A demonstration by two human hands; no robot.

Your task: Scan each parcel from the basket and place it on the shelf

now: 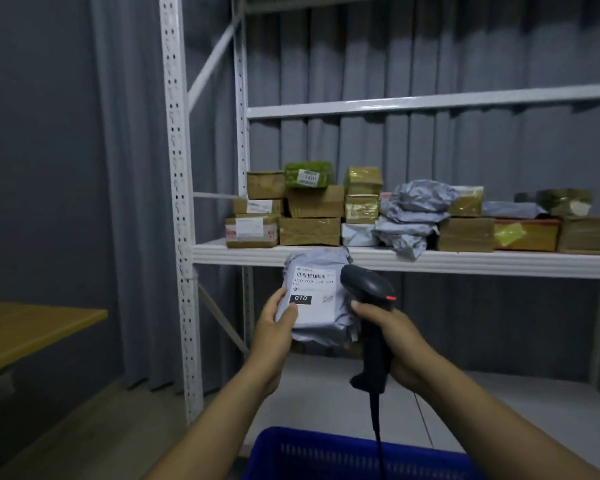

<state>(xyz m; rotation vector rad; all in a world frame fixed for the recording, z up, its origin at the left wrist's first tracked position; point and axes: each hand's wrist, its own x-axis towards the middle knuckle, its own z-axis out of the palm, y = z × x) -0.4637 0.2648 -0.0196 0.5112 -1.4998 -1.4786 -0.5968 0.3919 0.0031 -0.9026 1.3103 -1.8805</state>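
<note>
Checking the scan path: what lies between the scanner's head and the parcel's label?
Only bare grey wrap of the parcel, in the head view; the scanner sits beside the label.

Both bare forearms reach forward and upward from the lower edge, wrists near each other. The left hand [278,329] pinches a grey plastic-wrapped parcel [321,329] at its left edge, thumb on the label. The right hand [394,336] curls round the grip of a black handheld barcode scanner [369,285].

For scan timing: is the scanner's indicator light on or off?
On: a red light glows on the head of the scanner, which the right hand holds beside the grey parcel.
</note>
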